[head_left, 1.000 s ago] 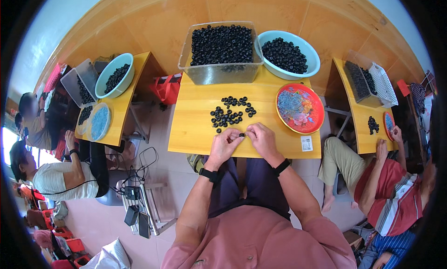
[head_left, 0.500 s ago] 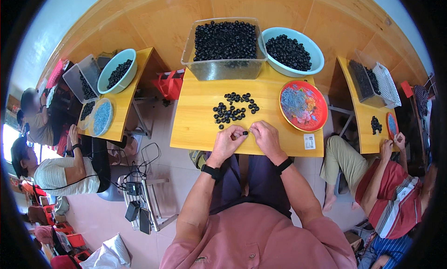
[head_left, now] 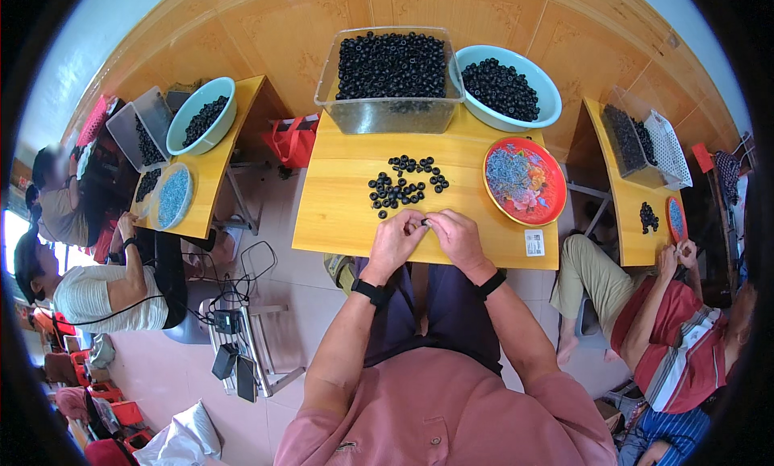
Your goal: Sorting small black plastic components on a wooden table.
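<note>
At the table's near edge, my left hand pinches a small black round piece between thumb and fingertips. My right hand meets it there, fingers closed and tips pressed against the same piece; whatever else they hold is too small to make out. Just beyond my hands lies a loose group of black ring-like pieces, several with a visible hole. Right of them, a red flowered tray carries a heap of thin bluish-grey small parts.
A clear plastic bin and a light-blue basin, both full of black pieces, stand at the yellow table's far side. A white label lies near its right corner. People work at side tables. A metal stool with cables stands left.
My right hand has moved left to my left hand, closing the small gap between them. The right fingertips now partly cover the black piece.
</note>
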Demonstrator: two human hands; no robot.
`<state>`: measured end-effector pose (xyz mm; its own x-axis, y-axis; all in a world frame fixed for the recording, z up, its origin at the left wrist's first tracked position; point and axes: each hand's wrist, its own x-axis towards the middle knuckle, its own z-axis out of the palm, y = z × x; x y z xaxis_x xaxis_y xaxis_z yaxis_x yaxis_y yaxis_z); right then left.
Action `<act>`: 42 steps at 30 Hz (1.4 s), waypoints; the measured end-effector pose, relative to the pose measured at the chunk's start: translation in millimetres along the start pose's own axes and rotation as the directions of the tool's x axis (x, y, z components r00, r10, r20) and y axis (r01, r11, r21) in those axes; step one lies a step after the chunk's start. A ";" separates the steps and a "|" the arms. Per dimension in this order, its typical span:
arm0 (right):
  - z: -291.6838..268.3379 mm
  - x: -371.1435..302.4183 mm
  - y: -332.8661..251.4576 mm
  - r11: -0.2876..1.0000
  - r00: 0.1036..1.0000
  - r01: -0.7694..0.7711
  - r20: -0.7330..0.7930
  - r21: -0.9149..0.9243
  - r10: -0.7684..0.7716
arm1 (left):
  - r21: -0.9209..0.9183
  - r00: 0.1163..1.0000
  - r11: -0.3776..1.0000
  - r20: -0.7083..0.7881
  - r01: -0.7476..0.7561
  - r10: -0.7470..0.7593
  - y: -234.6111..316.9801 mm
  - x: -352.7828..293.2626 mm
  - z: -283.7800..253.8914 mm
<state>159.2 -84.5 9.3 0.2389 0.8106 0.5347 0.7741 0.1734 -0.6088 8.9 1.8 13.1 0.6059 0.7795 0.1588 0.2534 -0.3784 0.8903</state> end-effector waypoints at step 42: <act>-17.1 83.0 20.1 0.968 0.945 -0.031 0.309 -0.250 0.110 | -0.140 1.000 0.990 0.012 0.007 -0.005 -6.2 -0.9 -2.1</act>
<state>204.7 -23.4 51.5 0.1300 0.9576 0.2572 0.8883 0.0027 -0.4592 5.2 4.5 8.3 0.6133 0.7756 0.1494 0.1491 -0.2995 0.9424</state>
